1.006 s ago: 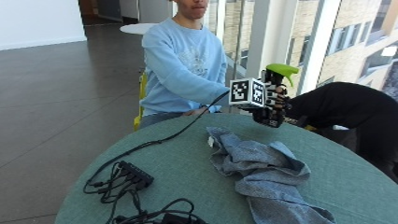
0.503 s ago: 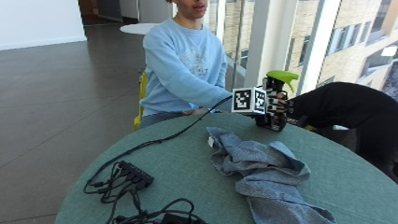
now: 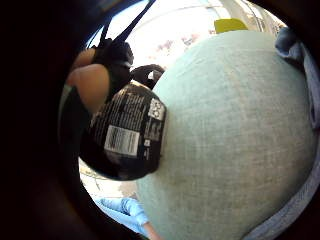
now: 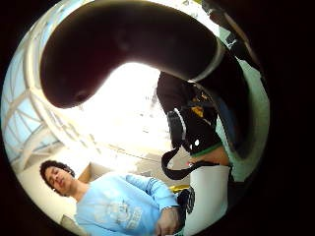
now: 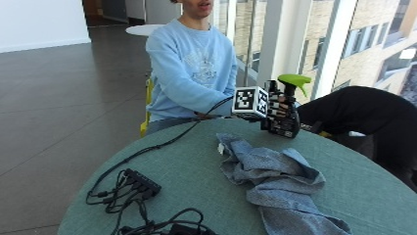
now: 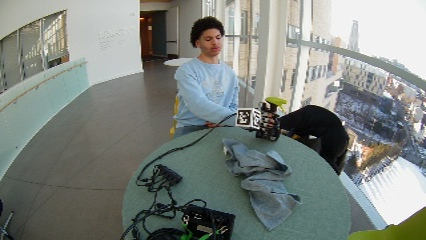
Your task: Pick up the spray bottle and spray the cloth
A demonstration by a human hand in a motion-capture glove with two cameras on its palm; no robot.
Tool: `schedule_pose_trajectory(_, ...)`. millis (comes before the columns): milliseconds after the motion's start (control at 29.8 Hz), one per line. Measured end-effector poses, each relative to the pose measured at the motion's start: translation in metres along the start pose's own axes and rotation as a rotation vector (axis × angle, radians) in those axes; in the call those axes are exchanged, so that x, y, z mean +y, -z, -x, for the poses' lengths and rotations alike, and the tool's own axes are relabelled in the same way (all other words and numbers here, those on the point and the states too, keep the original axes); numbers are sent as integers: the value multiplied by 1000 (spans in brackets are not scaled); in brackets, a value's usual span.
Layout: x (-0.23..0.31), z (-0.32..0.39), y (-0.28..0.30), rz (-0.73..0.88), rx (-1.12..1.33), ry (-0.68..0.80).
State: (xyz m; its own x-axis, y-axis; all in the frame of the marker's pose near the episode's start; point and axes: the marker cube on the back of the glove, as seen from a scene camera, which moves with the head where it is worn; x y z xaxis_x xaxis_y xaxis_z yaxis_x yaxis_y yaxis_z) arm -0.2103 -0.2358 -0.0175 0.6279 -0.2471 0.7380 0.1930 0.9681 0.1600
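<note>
One bottle (image 5: 287, 110), one cloth (image 5: 277, 178). Right hand (image 5: 277, 108) is gripping the bottle, fingers curled round it, near the tabletop (image 5: 189, 171) far edge, cloth just beside.

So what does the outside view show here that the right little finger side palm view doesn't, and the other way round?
Only the outside view shows the spray bottle's green trigger head, the whole crumpled grey-blue cloth, and the black cables on the round table. Only the little finger side palm view shows the bottle's back label with its barcode, seen close to the palm. Both show the dark spray bottle gripped by the gloved right hand, lifted just above the green table, and the person's light blue sleeve.
</note>
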Motion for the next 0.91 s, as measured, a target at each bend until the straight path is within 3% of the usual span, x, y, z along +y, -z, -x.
schedule_pose_trajectory(570, 120, -24, 114, 95, 600, 61)
schedule_pose_trajectory(905, 166, -41, 153, 115, 687, 48)
